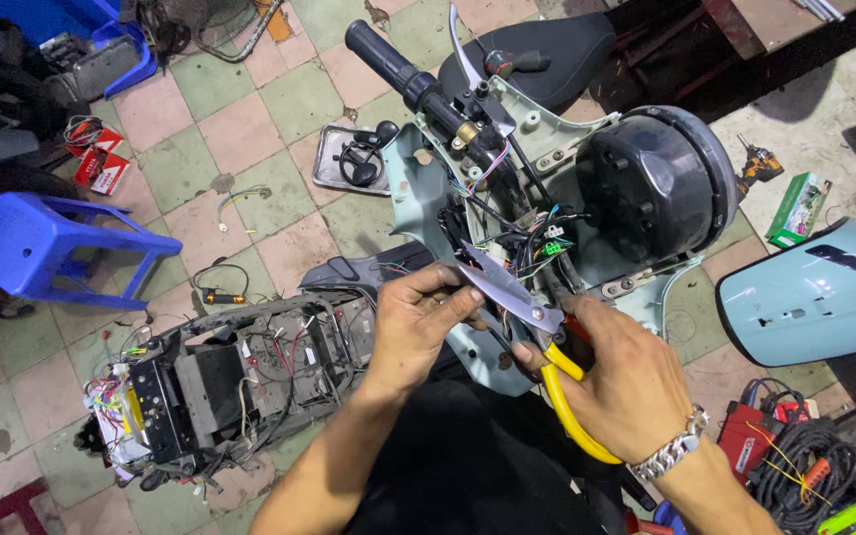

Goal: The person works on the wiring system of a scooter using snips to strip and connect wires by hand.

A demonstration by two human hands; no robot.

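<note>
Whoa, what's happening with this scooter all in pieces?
A person is working over a scooter's opened handlebar housing. The right hand holds yellow-handled scissors, blades open near a bundle of coloured wires. The left hand pinches something by the blades. A stripped frame section and a pale blue body panel lie on the tiled floor.

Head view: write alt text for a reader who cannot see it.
Seen from above, a person's right hand holds yellow-handled scissors at the wires in a stripped, pale green scooter handlebar housing, while the left hand pinches beside the blades. Around it on the tiled floor lie a blue stool, a wired scooter frame and a pale green body panel.
</note>
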